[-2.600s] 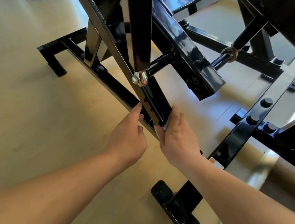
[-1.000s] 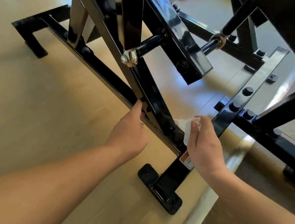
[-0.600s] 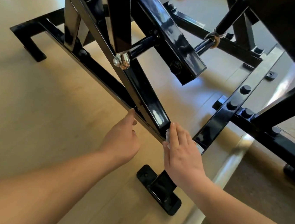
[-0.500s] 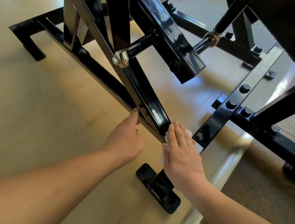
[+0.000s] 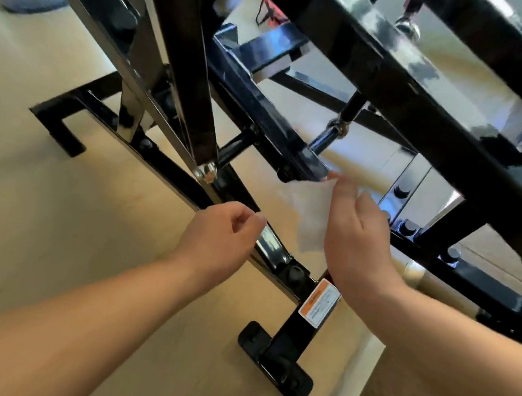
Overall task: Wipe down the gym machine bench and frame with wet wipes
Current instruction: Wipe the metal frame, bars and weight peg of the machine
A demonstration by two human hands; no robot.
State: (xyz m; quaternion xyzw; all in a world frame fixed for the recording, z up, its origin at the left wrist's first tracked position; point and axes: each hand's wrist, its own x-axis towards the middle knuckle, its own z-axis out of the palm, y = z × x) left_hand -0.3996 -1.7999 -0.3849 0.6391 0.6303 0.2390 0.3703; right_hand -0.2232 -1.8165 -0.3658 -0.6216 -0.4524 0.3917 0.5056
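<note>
The right hand [image 5: 356, 238] holds the wet wipe [image 5: 309, 218] up at the near end of a black bar [image 5: 302, 165], the left hand [image 5: 223, 236] hangs loosely curled and empty, and I think most of the frame [image 5: 178, 58] is left to wipe.

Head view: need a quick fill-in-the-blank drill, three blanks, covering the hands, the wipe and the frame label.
1. The thin white wet wipe is gripped by the fingers of the person's ____.
2. The left hand, fingers loosely curled, holds ____.
3. The rectangular warning label on the glossy black metal frame has a white body and an ____ header.

Missing words: right hand; nothing; orange.
</note>
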